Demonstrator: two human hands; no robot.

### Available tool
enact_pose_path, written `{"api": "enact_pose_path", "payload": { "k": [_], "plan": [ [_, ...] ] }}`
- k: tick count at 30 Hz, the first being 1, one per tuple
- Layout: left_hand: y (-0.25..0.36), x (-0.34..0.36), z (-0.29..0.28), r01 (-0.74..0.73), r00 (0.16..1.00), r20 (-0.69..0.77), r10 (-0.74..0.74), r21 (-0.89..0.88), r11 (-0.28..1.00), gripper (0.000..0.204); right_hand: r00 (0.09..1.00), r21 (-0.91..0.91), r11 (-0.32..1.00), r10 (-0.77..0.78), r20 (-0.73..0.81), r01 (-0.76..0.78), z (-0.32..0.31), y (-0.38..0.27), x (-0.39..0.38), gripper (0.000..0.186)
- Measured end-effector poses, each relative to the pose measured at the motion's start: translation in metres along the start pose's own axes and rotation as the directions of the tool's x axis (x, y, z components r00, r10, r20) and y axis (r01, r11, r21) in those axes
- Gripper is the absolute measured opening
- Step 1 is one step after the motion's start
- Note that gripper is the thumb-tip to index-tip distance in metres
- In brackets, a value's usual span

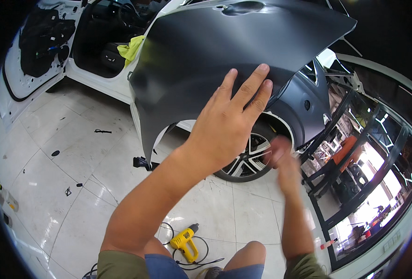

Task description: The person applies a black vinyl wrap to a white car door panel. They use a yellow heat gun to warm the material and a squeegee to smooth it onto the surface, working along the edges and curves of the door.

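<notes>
My left hand (224, 116) is raised in front of a dark matte grey car door (192, 60), its fingers stretched out and spread. The fingertips overlap the door's lower rear area; whether they press on the panel I cannot tell. My right hand (280, 151) is smeared by motion, in front of the spoked wheel (250, 156) and below the door's rear edge. Its fingers cannot be made out, nor whether anything is in them. Behind the door, the grey rear body panel (303, 104) curves around the wheel arch.
A yellow heat gun (182, 239) with a black cord lies on the tiled floor (94, 209) by my knees. Small black parts (102, 131) are scattered at left. A yellow-green cloth (131, 49) hangs by the white front door opening. Bottles (8, 200) stand far left; glass doors are at right.
</notes>
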State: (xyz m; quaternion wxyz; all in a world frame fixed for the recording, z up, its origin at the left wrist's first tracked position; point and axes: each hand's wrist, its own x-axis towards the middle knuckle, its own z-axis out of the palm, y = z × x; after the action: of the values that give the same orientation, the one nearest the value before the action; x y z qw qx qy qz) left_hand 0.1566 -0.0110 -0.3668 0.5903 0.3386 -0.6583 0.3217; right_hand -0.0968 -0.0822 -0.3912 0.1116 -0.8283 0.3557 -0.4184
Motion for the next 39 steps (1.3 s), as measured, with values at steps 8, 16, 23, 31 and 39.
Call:
{"api": "enact_pose_path", "payload": {
  "k": [8,16,23,31,39],
  "plan": [
    [-0.007,0.008,-0.006,-0.079,0.995,0.07,0.077,0.03,0.996,0.06,0.895,0.303,0.874,-0.264,-0.359,0.38,-0.04,-0.19,0.144,0.063],
    [-0.016,0.014,-0.007,-0.163,0.98,0.121,0.159,0.023,0.986,0.061,0.791,0.204,0.858,-0.309,-0.528,0.472,-0.007,-0.179,0.153,0.044],
    [-0.053,0.026,-0.016,0.163,0.978,-0.007,-0.209,-0.597,0.786,0.07,0.749,0.168,0.819,-0.393,-0.534,0.549,-0.003,-0.179,0.15,0.042],
    [-0.091,0.071,-0.009,0.312,0.909,0.342,-0.236,-0.187,0.931,0.126,0.789,0.307,0.795,-0.315,-0.528,0.523,0.005,-0.182,0.146,0.045],
    [-0.09,0.085,-0.005,0.239,0.925,0.338,-0.171,-0.17,0.956,0.13,0.756,0.258,0.784,-0.364,-0.544,0.564,0.007,-0.18,0.146,0.04]
  ]
}}
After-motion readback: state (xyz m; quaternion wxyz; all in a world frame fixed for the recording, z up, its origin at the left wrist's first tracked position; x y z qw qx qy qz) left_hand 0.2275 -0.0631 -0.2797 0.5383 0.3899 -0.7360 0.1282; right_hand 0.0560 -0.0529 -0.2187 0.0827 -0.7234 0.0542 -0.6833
